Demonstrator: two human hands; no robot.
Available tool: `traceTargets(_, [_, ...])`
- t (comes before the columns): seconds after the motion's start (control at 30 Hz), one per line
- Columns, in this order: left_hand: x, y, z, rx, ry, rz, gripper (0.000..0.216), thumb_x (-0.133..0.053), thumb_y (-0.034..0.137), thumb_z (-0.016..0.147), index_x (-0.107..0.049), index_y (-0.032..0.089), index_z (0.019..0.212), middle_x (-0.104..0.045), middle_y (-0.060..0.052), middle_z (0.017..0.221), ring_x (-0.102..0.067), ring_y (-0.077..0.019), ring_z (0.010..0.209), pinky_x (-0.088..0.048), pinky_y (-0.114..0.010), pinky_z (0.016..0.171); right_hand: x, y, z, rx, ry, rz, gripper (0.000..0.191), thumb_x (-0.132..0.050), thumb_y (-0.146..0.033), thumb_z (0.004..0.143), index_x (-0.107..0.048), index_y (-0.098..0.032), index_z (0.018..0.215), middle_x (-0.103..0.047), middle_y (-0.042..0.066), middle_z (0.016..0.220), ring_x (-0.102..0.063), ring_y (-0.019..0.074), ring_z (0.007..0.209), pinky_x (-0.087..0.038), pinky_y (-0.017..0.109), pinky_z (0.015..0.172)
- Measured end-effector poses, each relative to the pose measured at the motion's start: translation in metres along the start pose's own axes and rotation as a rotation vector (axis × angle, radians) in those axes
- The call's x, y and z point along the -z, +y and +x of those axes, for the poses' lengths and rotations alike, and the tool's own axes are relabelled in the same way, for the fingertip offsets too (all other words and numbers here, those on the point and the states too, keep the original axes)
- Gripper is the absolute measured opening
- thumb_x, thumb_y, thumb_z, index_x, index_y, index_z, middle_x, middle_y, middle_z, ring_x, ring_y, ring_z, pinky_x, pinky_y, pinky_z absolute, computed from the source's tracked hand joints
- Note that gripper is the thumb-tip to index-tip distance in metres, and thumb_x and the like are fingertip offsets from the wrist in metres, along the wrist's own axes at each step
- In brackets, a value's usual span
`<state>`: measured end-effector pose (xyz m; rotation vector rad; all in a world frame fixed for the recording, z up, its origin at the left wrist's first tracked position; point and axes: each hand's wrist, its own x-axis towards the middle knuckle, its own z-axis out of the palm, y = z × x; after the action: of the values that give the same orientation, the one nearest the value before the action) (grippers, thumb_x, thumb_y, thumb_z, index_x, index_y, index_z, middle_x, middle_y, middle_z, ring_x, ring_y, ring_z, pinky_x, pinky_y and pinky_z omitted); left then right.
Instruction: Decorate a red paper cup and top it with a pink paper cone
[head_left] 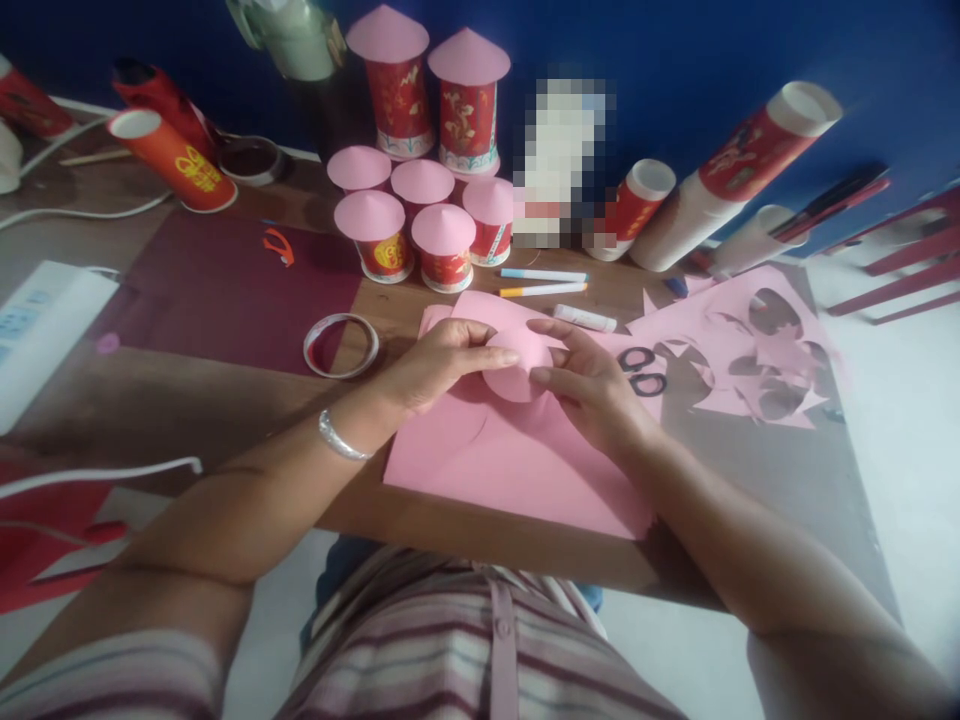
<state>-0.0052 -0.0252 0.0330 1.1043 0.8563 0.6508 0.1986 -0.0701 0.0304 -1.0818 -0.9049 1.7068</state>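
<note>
Between my two hands is a pink paper disc (517, 372), held above a stack of pink paper sheets (480, 450). My left hand (450, 362) pinches its left side, thumb across the top. At its right edge, my right hand (589, 385) grips it between thumb and fingers. Scissors with dark handles (645, 372) lie just right of my right hand, their blades hidden. A glue stick (585, 318) and two capped markers (544, 283) rest beyond the paper. Left of my left hand is a roll of tape (341, 346).
Several red paper cylinders with pink cone tops (442, 232) stand at the back. Pink offcuts with round holes (739, 345) lie to the right. Tall tubes (731, 180) lean by the blue wall. An orange cylinder (176, 160) and a white power strip (52, 335) are on the left.
</note>
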Motion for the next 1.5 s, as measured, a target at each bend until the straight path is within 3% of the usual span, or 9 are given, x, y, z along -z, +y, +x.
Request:
traceTargets(0.17, [0.0007, 0.0018, -0.0019, 0.033, -0.094, -0.06, 0.026, -0.078, 0.039, 0.08, -0.075, 0.014, 0.085, -0.07, -0.004, 0.079, -0.062, -0.0164, 0.077, -0.045, -0.029, 0.074, -0.0008, -0.0004, -0.0002, -0.004, 0.007, 0.028, 0.06, -0.09, -0.025, 0.069, -0.061, -0.023, 0.121, -0.072, -0.005, 0.071, -0.064, 0.0134, 0.065, -0.049, 0.027, 0.067])
traceTargets(0.47, [-0.0011, 0.0009, -0.001, 0.038, -0.065, -0.096, 0.026, -0.082, 0.037, 0.075, -0.077, 0.014, 0.087, -0.072, -0.004, 0.08, -0.063, -0.0182, 0.083, -0.047, -0.029, 0.077, -0.001, -0.0012, 0.0001, -0.006, 0.066, 0.029, 0.049, -0.088, -0.03, 0.071, -0.066, -0.023, 0.115, -0.066, -0.005, 0.071, -0.057, 0.0115, 0.063, -0.044, 0.026, 0.063])
traceTargets(0.67, [-0.0012, 0.0008, -0.0008, 0.007, 0.027, -0.228, 0.025, -0.079, 0.036, 0.078, -0.067, 0.015, 0.068, -0.06, 0.002, 0.066, -0.051, -0.01, 0.063, -0.036, -0.024, 0.06, 0.0019, 0.0009, 0.0018, -0.003, 0.089, 0.04, 0.049, -0.089, -0.032, 0.07, -0.067, -0.025, 0.113, -0.064, -0.005, 0.071, -0.058, 0.0128, 0.067, -0.046, 0.026, 0.065])
traceTargets(0.83, [-0.0024, 0.0022, -0.0008, 0.023, -0.052, -0.147, 0.025, -0.081, 0.038, 0.078, -0.075, 0.015, 0.085, -0.069, -0.002, 0.08, -0.06, -0.0141, 0.078, -0.042, -0.025, 0.072, 0.002, 0.0016, 0.0023, -0.009, 0.092, 0.047, 0.05, -0.091, -0.035, 0.07, -0.066, -0.025, 0.113, -0.065, -0.005, 0.072, -0.06, 0.0139, 0.069, -0.049, 0.028, 0.069])
traceTargets(0.93, [-0.0022, 0.0012, -0.0005, 0.007, -0.037, -0.109, 0.025, -0.084, 0.036, 0.075, -0.076, 0.014, 0.086, -0.072, -0.003, 0.085, -0.061, -0.0156, 0.082, -0.044, -0.027, 0.077, 0.0017, 0.002, 0.0022, -0.006, 0.087, 0.03, 0.052, -0.091, -0.036, 0.07, -0.066, -0.025, 0.113, -0.064, -0.005, 0.072, -0.06, 0.0142, 0.068, -0.049, 0.028, 0.068])
traceTargets(1.17, [0.0011, -0.0024, 0.0005, 0.006, 0.0, -0.089, 0.026, -0.083, 0.036, 0.075, -0.076, 0.014, 0.086, -0.073, -0.004, 0.086, -0.062, -0.0171, 0.084, -0.044, -0.029, 0.079, 0.0007, 0.0012, 0.001, 0.005, 0.083, 0.04, 0.051, -0.09, -0.032, 0.07, -0.066, -0.023, 0.114, -0.063, -0.006, 0.069, -0.057, 0.0126, 0.064, -0.047, 0.027, 0.066])
traceTargets(1.33, [0.0008, 0.0009, -0.0008, 0.064, -0.005, -0.217, 0.028, -0.079, 0.04, 0.075, -0.073, 0.015, 0.086, -0.07, -0.004, 0.082, -0.061, -0.0158, 0.077, -0.044, -0.026, 0.069, 0.0023, 0.0027, 0.0014, 0.034, 0.09, 0.038, 0.052, -0.09, -0.034, 0.071, -0.065, -0.025, 0.115, -0.068, -0.003, 0.08, -0.061, 0.0154, 0.073, -0.051, 0.03, 0.07])
traceTargets(1.5, [0.0031, -0.0032, 0.0007, 0.036, 0.015, -0.186, 0.032, -0.08, 0.042, 0.076, -0.073, 0.017, 0.093, -0.071, -0.005, 0.09, -0.064, -0.0177, 0.085, -0.049, -0.027, 0.073, 0.0048, 0.0073, 0.0021, 0.106, 0.068, 0.026, 0.046, -0.084, -0.036, 0.077, -0.066, -0.027, 0.118, -0.068, -0.001, 0.087, -0.062, 0.0171, 0.081, -0.053, 0.031, 0.076])
